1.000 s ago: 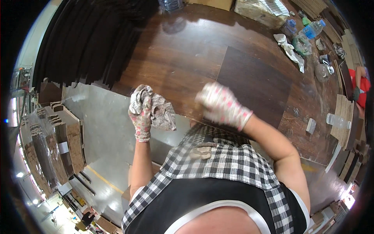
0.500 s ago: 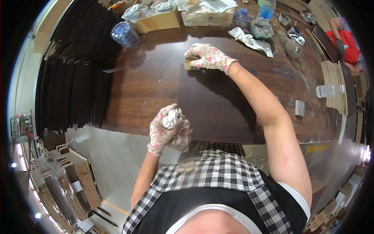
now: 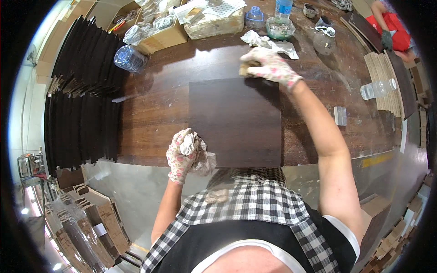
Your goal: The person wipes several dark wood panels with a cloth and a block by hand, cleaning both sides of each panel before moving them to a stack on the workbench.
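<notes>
A flat dark brown board [image 3: 236, 123] lies on the wooden table, its near edge close to the table's front edge. My right hand [image 3: 271, 67], in a white glove with a pink pattern, is closed round a small tan block [image 3: 244, 71] at the board's far edge, right of the middle. The block's underside is hidden. By the board's near left corner, my left hand [image 3: 178, 154], gloved alike, grips a crumpled whitish rag [image 3: 205, 164]. Part of the rag pokes out above the fingers and the rest hangs beside the board.
Stacks of dark boards [image 3: 82, 127] fill the table's left side. A clear plastic jug [image 3: 130, 58], a cardboard box [image 3: 164, 38], a glass bowl [image 3: 280, 28] and a white cloth [image 3: 268, 44] stand or lie behind. A grey block [image 3: 340, 116] and a plastic bottle [image 3: 378, 89] are at right. Another person's gloved hand [image 3: 387, 40] shows far right.
My right hand has gone rightward along the board's far edge with the tan block, away from the far left corner. My left hand still holds the rag. The whole view has shifted somewhat.
</notes>
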The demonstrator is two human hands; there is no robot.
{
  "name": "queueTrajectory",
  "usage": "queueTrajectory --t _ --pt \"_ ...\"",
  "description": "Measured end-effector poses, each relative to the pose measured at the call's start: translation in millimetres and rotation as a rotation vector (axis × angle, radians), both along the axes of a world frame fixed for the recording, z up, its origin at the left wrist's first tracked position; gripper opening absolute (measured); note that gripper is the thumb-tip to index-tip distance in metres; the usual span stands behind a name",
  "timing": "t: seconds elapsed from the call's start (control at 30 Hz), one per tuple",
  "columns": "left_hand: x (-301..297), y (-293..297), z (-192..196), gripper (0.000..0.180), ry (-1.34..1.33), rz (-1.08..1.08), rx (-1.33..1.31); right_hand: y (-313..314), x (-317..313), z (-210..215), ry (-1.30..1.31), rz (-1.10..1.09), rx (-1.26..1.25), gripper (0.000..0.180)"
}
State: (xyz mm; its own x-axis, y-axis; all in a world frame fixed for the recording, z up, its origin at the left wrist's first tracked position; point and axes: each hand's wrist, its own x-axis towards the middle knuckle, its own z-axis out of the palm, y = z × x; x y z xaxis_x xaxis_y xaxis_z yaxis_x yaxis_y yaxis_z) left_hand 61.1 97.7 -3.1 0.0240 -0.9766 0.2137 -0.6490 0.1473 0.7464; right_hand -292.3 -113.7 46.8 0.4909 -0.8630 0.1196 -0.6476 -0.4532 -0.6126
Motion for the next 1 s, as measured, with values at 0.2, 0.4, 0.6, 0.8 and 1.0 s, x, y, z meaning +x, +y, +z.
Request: queueTrajectory --t 0.2,0.4,0.6,0.8,1.0 --pt "-0.7 6.1 -9.8 0.035 -0.014 0.078 0.039 13.6 -50.7 -4.6 0.076 -0.069 0.162 0.032" --pt "6.0 3.0 -19.2 0.032 -0.082 0.038 -0.015 58.7 -76.1 -18.1 -0.167 -0.347 -0.163 0.041" --pt "7.9 2.6 -25.2 0.035 -0.105 0.058 -0.023 143.9 -52.7 -39.0 -0.271 -0.373 -0.205 0.043" --pt "5.2 1.5 -25.9 0.032 -0.120 0.022 -0.029 317.3 -38.3 -36.2 -0.299 -0.281 -0.063 0.048" --pt "9.9 -2.5 -43.0 0.026 0.280 -0.092 -0.022 350.4 -5.3 -45.2 -0.195 -0.730 -0.298 0.056"
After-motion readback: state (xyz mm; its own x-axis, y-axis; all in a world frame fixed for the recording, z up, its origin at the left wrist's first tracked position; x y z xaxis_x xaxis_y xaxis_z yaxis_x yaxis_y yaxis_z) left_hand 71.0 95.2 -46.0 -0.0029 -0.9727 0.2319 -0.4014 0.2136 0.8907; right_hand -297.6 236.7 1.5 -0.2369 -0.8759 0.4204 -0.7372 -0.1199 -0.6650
